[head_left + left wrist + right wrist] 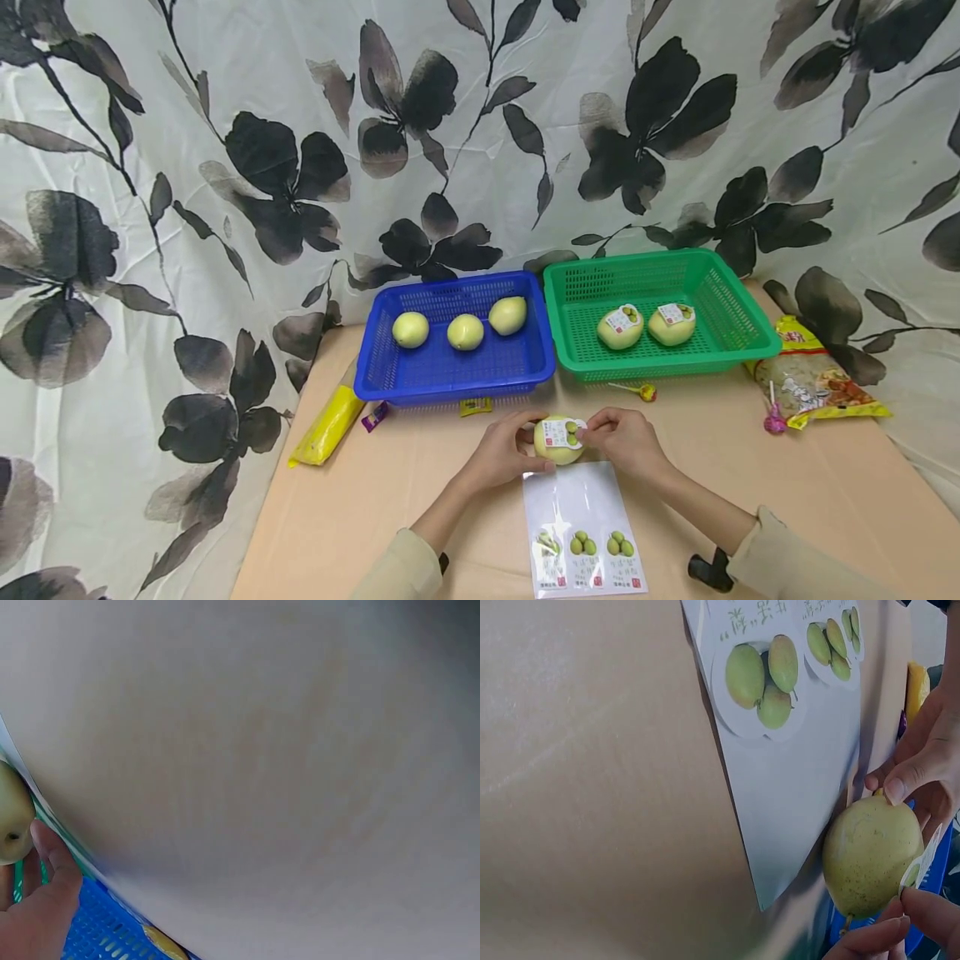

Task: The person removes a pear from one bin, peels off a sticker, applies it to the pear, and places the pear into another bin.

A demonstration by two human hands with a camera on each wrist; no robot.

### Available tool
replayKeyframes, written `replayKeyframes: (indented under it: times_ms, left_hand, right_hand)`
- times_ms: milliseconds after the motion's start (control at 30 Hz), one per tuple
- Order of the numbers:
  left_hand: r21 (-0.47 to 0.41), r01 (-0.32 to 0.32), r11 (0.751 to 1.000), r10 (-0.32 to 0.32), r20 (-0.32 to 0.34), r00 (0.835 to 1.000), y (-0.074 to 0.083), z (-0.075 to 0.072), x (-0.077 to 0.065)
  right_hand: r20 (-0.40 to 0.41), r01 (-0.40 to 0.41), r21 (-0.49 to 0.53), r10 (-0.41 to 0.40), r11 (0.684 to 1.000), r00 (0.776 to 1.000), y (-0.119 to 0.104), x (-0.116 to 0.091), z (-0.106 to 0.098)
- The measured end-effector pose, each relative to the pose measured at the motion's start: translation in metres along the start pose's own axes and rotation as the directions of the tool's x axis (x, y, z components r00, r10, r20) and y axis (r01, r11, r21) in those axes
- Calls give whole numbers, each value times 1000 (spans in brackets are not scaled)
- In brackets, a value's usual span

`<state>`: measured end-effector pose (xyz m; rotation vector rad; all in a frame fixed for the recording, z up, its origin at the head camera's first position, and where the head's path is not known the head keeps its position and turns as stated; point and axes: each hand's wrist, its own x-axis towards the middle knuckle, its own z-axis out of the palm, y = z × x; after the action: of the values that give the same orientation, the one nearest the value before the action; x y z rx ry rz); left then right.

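My left hand grips a pale yellow-green pear around its left side, above the table. On the pear's face lies a white sticker with a picture of green pears; my right hand pinches its right edge. In the right wrist view the sticker stands partly away from the pear, held between thumb and finger. The left wrist view catches only the pear's end and the left fingers. Just below the hands is a white sticker sheet with three stickers along its near end.
A blue basket holds three plain pears; a green basket beside it holds two stickered pears. A yellow packet lies left, a snack bag right. Small candies and lollipops lie before the baskets.
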<state>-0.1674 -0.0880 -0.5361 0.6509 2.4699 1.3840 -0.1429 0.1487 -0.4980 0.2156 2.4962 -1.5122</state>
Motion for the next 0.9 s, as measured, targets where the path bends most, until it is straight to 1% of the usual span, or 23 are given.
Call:
replayKeyframes:
  times_ms: [133, 200, 367, 500, 600, 733, 800, 900]
  left_hand:
    - [-20, 11, 1000, -11, 0, 1000, 1, -1, -1]
    - [-39, 25, 999, -25, 2, 1000, 2, -1, -1]
    - [-49, 60, 997, -61, -10, 998, 4, -1, 0]
    - [-65, 46, 997, -47, -9, 999, 3, 0, 0]
    - [-79, 37, 996, -38, -5, 999, 2, 0, 1]
    - [-81, 34, 996, -33, 9, 999, -1, -1, 0]
    - [-88, 31, 996, -29, 21, 999, -3, -1, 0]
    - [-110, 29, 993, -25, 33, 999, -4, -1, -1]
  right_hand:
    - [-1, 3, -23, -3, 1000, 1000, -1, 0, -1]
    - [3, 3, -30, -3, 1000, 1000, -1, 1, -1]
    - [10, 4, -23, -4, 1000, 1000, 2, 1, -2]
    - [17, -5, -8, 5, 1000, 1000, 6, 2, -2]
    - [28, -27, 16, 26, 1000, 999, 8, 3, -3]
    - [26, -37, 24, 37, 999, 999, 11, 5, -4]
    - [18, -30, 20, 30, 999, 999, 13, 5, -5]
    - [2, 28, 4, -28, 1000, 1000, 14, 6, -7]
